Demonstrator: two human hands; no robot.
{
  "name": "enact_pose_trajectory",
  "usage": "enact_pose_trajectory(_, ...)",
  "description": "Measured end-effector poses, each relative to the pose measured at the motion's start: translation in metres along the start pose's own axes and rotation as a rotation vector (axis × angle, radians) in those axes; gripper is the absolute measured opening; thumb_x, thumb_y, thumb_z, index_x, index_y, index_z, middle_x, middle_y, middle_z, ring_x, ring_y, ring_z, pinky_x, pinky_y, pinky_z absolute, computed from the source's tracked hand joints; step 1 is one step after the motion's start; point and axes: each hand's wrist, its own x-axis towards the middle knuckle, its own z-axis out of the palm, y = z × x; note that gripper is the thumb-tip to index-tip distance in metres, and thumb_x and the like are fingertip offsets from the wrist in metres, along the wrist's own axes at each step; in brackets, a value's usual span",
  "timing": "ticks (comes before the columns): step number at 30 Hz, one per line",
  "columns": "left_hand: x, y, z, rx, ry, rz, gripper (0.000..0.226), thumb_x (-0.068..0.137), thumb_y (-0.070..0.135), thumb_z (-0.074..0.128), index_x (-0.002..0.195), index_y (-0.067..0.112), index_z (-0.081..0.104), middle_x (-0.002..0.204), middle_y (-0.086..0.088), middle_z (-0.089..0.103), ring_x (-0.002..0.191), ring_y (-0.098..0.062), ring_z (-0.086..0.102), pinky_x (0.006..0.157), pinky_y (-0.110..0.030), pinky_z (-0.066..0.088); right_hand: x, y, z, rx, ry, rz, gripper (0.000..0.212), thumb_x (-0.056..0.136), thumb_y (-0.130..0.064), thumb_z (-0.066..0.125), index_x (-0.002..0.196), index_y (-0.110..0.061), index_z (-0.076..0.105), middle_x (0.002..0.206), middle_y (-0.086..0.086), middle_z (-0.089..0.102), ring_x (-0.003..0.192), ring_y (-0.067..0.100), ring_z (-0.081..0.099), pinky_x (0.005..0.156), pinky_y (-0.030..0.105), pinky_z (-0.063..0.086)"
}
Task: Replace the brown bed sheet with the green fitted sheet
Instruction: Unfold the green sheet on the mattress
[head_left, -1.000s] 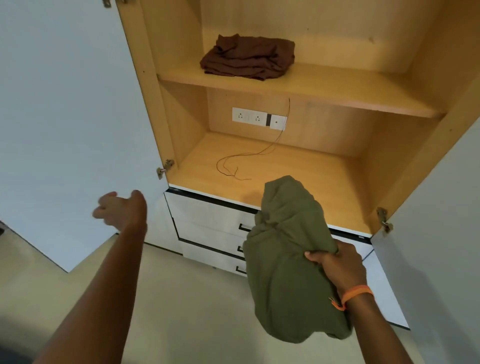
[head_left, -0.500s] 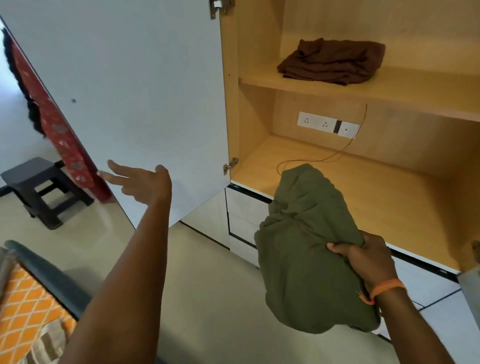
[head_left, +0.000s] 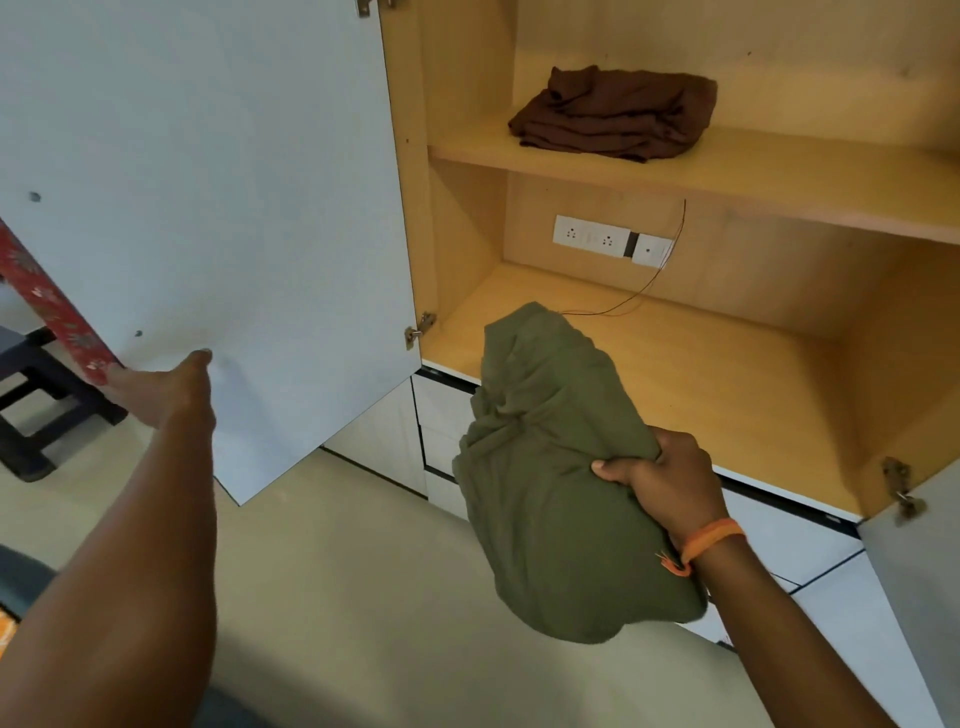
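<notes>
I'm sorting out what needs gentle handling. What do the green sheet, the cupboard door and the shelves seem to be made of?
Green sheet: soft matte woven cloth, probably cotton; it bunches and creases in the right hand.
Cupboard door: smooth white laminated board, faint sheen.
Shelves: light wood-look laminate, likely board, with an even, flat tone.

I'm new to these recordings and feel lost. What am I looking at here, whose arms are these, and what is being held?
No machine here: a person wears a camera on the head, so you look down along their own arms. The right hand grips a bundled green fitted sheet. The left hand reaches to the white wardrobe door, thumb on its face; the fingers are out of sight behind its edge. Inside the open wardrobe, a folded brown sheet lies on the upper shelf. A thin wire trails onto the lower shelf.
</notes>
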Motion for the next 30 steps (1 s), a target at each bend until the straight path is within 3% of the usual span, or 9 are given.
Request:
enact_pose_trajectory(3, 0.016, -0.005, 0.000, 0.021, -0.038, 0.004, 0.124, 0.047, 0.054, 0.089, 0.150, 0.020, 0.028, 0.150, -0.003, 0.031, 0.108, -0.025, 0.067, 0.083, -0.042, 0.059, 0.003, 0.003, 0.003, -0.036, -0.001, -0.007, 0.015, 0.065, -0.023, 0.085, 0.076, -0.026, 0.074, 0.077, -0.007, 0.074, 0.079, 0.021, 0.068, 0.080, 0.046, 0.055)
enact_pose_trajectory(6, 0.004, 0.002, -0.002, -0.059, -0.129, -0.027, 0.127, 0.053, 0.040, 0.092, 0.152, 0.028, 0.013, 0.141, -0.008, 0.047, 0.092, -0.020, 0.072, 0.075, -0.035, 0.059, 0.003, 0.003, 0.008, -0.054, -0.027, -0.009, 0.016, 0.067, -0.023, 0.084, 0.078, -0.029, 0.074, 0.080, -0.008, 0.073, 0.080, 0.021, 0.068, 0.081, 0.045, 0.055)
enact_pose_trajectory(9, -0.009, 0.008, -0.009, -0.046, -0.194, -0.008, 0.088, 0.078, 0.020, 0.081, 0.142, 0.019, 0.022, 0.143, -0.016, 0.043, 0.093, -0.024, 0.070, 0.080, -0.034, 0.054, 0.001, 0.005, 0.013, -0.042, -0.043, -0.002, 0.018, 0.067, -0.025, 0.084, 0.080, -0.031, 0.074, 0.081, -0.009, 0.073, 0.081, 0.021, 0.068, 0.082, 0.044, 0.055)
enact_pose_trajectory(12, -0.031, 0.005, -0.026, 0.073, -0.137, 0.079, 0.065, 0.082, 0.029, 0.077, 0.129, 0.020, 0.033, 0.134, -0.011, 0.048, 0.090, -0.025, 0.064, 0.082, -0.035, 0.052, 0.000, 0.001, 0.019, -0.014, -0.060, 0.003, 0.019, 0.066, -0.025, 0.084, 0.081, -0.030, 0.074, 0.081, -0.009, 0.074, 0.081, 0.021, 0.068, 0.082, 0.044, 0.055)
enact_pose_trajectory(15, -0.066, -0.017, -0.037, 0.133, 0.000, 0.273, 0.048, 0.081, 0.043, 0.069, 0.114, 0.020, 0.042, 0.111, -0.001, 0.054, 0.104, -0.027, 0.061, 0.092, -0.035, 0.046, -0.002, -0.003, 0.025, -0.002, -0.059, 0.006, 0.018, 0.064, -0.028, 0.083, 0.080, -0.030, 0.074, 0.080, -0.009, 0.074, 0.080, 0.020, 0.068, 0.081, 0.043, 0.055)
enact_pose_trajectory(18, -0.125, -0.046, -0.034, 0.081, 0.001, 0.400, 0.035, 0.085, 0.039, 0.063, 0.104, 0.017, 0.044, 0.101, -0.007, 0.053, 0.097, -0.030, 0.057, 0.085, -0.036, 0.042, -0.006, -0.009, 0.031, 0.003, -0.043, 0.007, 0.025, 0.054, -0.039, 0.078, 0.077, -0.029, 0.074, 0.077, -0.009, 0.073, 0.078, 0.020, 0.068, 0.078, 0.041, 0.055)
enact_pose_trajectory(21, -0.196, -0.072, -0.024, 0.039, -0.133, 0.527, 0.028, 0.087, 0.029, 0.066, 0.099, 0.016, 0.045, 0.098, -0.015, 0.055, 0.088, -0.029, 0.055, 0.077, -0.033, 0.041, -0.010, -0.010, 0.028, 0.011, -0.036, 0.007, 0.024, 0.054, -0.040, 0.077, 0.076, -0.030, 0.073, 0.078, -0.010, 0.073, 0.079, 0.021, 0.068, 0.077, 0.040, 0.055)
enact_pose_trajectory(25, -0.289, -0.070, 0.006, 0.085, -0.397, 0.686, 0.031, 0.082, 0.012, 0.072, 0.096, 0.013, 0.045, 0.095, 0.000, 0.049, 0.080, -0.014, 0.049, 0.066, -0.026, 0.038, -0.018, -0.002, 0.011, 0.009, 0.012, 0.041, 0.028, 0.052, -0.042, 0.075, 0.077, -0.029, 0.073, 0.077, -0.012, 0.073, 0.080, 0.019, 0.068, 0.076, 0.036, 0.054)
enact_pose_trajectory(30, -0.370, -0.045, 0.063, 0.135, -0.603, 0.602, 0.028, 0.082, 0.011, 0.064, 0.091, 0.012, 0.038, 0.095, -0.002, 0.043, 0.070, -0.016, 0.042, 0.062, -0.031, 0.033, -0.041, 0.024, -0.030, 0.004, 0.145, 0.115, 0.022, 0.062, -0.032, 0.081, 0.083, -0.029, 0.075, 0.081, -0.012, 0.073, 0.081, 0.017, 0.068, 0.077, 0.034, 0.053)
